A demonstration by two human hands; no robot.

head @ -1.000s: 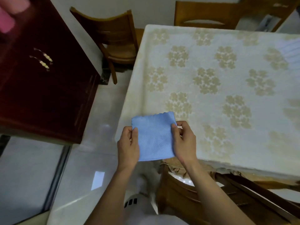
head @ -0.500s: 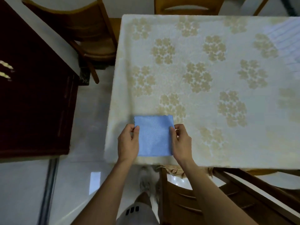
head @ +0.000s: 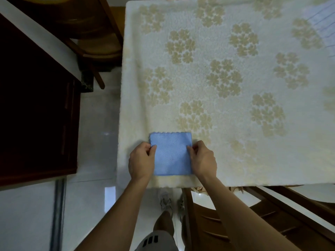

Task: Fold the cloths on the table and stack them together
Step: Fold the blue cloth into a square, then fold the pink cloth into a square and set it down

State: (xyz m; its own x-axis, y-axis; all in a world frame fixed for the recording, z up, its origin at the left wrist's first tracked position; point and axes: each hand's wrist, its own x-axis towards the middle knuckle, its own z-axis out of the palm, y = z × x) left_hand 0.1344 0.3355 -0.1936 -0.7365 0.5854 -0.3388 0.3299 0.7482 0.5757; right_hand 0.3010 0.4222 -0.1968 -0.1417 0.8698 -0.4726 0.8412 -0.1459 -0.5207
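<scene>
A folded blue cloth (head: 171, 153) lies flat as a small square near the front left corner of the table (head: 235, 87), which wears a white cover with beige flowers. My left hand (head: 141, 161) pinches the cloth's left edge between thumb and fingers. My right hand (head: 203, 160) pinches its right edge the same way. At the far right edge of the view a pale striped cloth (head: 324, 20) shows only in part.
A dark red cabinet (head: 36, 105) stands to the left across a strip of white floor. One wooden chair (head: 94, 38) sits at the table's far left, another (head: 262, 220) is tucked under the front edge by my legs.
The blue cloth has gone from hanging over the table's front edge to lying flat on the top, both hands still on its sides. The camera has tilted down.
</scene>
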